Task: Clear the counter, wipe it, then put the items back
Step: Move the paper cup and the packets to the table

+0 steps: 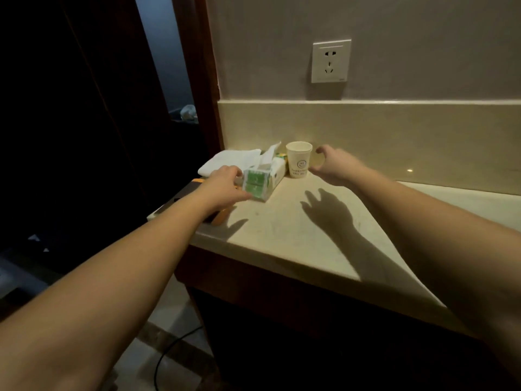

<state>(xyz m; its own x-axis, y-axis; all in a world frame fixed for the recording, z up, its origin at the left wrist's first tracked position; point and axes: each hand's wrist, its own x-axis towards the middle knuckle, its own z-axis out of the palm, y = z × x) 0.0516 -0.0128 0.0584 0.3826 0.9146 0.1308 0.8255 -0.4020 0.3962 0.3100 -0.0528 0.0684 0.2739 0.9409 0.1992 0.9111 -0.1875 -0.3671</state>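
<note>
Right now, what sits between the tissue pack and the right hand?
The head view shows the paper cup upright between the tissue pack and the open right hand, whose fingers are not yet touching it.

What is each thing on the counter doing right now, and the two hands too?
White paper cup with smiley face: upright, untouched.
Green and white tissue pack: lying down, a tissue poking out.
Folded white towel: lying flat.
Left hand: touching the tissue pack.
Right hand: open beside the cup.
</note>
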